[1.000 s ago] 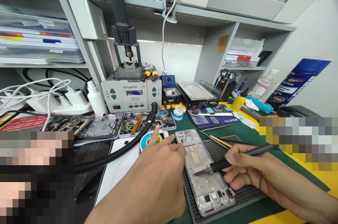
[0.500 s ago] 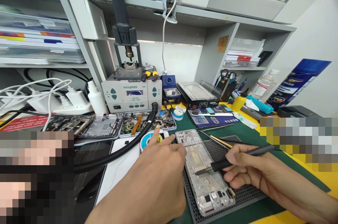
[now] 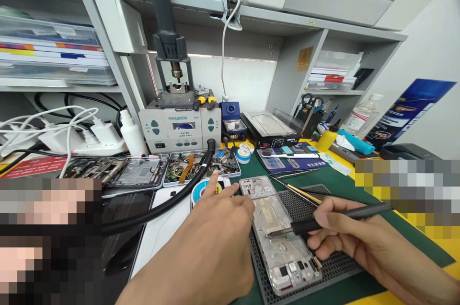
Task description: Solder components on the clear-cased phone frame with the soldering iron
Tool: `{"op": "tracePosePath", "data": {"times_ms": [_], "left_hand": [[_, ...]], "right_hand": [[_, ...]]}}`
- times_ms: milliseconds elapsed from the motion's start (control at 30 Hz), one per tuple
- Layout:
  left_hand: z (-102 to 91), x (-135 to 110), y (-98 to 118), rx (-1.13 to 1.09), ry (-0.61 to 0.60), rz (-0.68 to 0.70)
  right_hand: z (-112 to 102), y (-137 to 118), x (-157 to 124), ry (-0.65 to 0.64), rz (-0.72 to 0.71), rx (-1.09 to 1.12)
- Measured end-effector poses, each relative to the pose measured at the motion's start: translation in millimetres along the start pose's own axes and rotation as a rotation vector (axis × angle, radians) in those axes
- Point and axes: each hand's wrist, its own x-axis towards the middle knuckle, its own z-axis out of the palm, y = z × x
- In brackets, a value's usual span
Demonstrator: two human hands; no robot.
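A bare silver phone mid-frame [image 3: 275, 247] lies slantwise on a dark perforated mat [image 3: 338, 252]. My left hand [image 3: 215, 228] is palm down at its left edge, fingers stretched out and apart. The fingertips reach over the frame's upper left side and a solder spool [image 3: 200, 192]; the thumb is hidden. My right hand [image 3: 341, 226] grips a soldering iron [image 3: 311, 224] by its black handle, like a pen. The iron's metal tip meets the middle of the frame, just below a pale rectangular patch.
Behind are a hot-air station [image 3: 181, 127], a tray of circuit boards [image 3: 233, 170], a blue iron holder [image 3: 230, 109] and a heating plate [image 3: 271, 127]. A thick black hose [image 3: 168, 209] curves past my left hand. Tweezers [image 3: 298, 173] lie beyond the frame. Another person's hand [image 3: 53, 209] shows blurred at left.
My right hand and the soldering iron have shifted slightly right, with the tip still at the middle of the frame. The whole view has moved a little. My left hand looks unchanged.
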Motion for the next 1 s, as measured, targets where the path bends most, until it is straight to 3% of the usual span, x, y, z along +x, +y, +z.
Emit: {"op": "tracePosePath", "data": {"times_ms": [1000], "left_hand": [[-3.3, -0.7, 4.5, 0.014, -0.036, 0.013]], "right_hand": [[6.1, 1.6, -1.2, 0.026, -0.041, -0.058]]}}
